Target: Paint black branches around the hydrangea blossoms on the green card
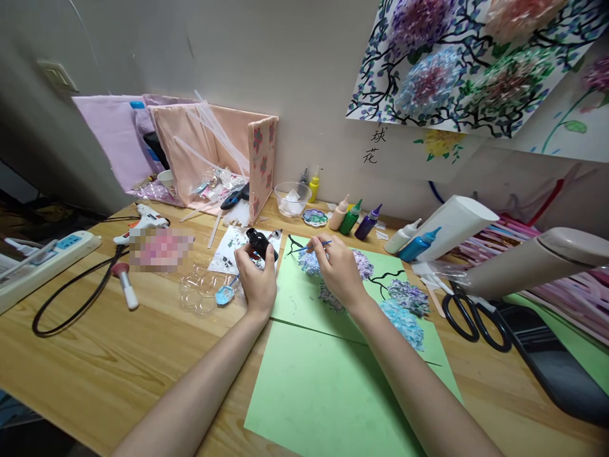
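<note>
My left hand (257,279) is closed around a small black bottle (259,241), whose dark mouth points up. Between the fingertips of my right hand (340,266) is a thin blue paintbrush (314,246). Its tip is at the upper left of a green sheet of paper (304,304), near a painted black branch (295,244). Ruffled flower clusters in light blue (403,324) and purple-grey (408,297) sit on that sheet, and my right hand hides part of others. Under the bottle lies a white paper (226,251) with dark smudges.
A second green sheet (304,387) lies nearer me. Leftward are a clear plastic palette (197,289), a makeup brush (126,289), a glue gun (148,217) and a power strip (52,266). Paint bottles (351,219) line the back. Black-handled scissors (476,320) and a grey flask (537,263) are at right.
</note>
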### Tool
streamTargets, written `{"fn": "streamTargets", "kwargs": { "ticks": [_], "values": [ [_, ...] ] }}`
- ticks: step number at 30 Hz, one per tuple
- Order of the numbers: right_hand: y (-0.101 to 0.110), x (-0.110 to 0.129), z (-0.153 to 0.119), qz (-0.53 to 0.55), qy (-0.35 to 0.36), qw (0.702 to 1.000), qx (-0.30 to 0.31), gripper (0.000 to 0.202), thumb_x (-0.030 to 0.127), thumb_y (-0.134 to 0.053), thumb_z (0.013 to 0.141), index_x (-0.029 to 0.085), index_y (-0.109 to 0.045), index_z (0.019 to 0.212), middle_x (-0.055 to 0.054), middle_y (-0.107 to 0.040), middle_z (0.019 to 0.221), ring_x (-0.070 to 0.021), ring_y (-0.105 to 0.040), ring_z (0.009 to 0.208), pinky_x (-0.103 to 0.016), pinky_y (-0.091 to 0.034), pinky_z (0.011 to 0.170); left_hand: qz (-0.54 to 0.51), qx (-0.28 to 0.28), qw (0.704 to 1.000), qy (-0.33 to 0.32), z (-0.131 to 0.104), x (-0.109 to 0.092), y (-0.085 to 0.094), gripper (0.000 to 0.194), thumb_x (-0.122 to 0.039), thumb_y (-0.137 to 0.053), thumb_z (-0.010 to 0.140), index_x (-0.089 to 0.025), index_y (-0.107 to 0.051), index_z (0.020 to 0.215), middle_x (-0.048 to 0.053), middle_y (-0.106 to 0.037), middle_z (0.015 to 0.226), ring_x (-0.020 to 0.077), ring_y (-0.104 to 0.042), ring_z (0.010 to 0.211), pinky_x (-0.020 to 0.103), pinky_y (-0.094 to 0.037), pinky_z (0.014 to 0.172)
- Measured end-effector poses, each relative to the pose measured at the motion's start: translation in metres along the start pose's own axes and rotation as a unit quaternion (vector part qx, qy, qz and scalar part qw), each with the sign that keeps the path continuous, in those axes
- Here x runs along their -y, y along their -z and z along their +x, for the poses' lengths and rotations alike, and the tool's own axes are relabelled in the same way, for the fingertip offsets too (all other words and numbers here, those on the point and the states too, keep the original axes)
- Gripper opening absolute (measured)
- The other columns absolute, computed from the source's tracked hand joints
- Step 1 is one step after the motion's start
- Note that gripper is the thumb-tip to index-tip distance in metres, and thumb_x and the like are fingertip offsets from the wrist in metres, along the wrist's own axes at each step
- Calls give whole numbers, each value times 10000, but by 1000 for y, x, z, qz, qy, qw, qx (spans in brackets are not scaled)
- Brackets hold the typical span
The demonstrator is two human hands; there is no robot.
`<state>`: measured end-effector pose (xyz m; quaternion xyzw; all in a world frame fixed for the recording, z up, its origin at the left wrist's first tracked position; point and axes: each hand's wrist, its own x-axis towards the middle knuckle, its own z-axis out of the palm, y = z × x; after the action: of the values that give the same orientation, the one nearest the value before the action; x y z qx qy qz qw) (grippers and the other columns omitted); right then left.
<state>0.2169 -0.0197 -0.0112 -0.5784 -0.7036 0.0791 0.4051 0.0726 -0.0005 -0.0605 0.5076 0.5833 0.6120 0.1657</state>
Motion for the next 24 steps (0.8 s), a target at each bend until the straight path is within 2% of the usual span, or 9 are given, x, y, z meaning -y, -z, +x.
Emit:
{"fn": "streamTargets", "kwargs": {
  "ticks": [5, 24],
  "values": [
    [-2, 3, -2, 11, 0, 1000, 21, 307, 338, -317, 955, 211, -552, 803, -35, -633, 769, -194, -558, 797, -298, -379, 721, -3, 6, 1000, -1, 0, 0, 0, 296, -410, -563, 807, -186, -465, 974, 65, -522, 980, 186, -500, 934, 325, -396, 846],
    [0, 6, -1, 57, -15, 998, 10, 318, 333, -330, 952, 207, -574, 791, -22, -645, 747, -175, -584, 779, -280, -397, 724, 10, 12, 1000, -6, 1, 1, 0, 301, -425, -566, 802, -180, -466, 944, 50, -520, 927, 177, -485, 855, 325, -394, 799]
  ]
}}
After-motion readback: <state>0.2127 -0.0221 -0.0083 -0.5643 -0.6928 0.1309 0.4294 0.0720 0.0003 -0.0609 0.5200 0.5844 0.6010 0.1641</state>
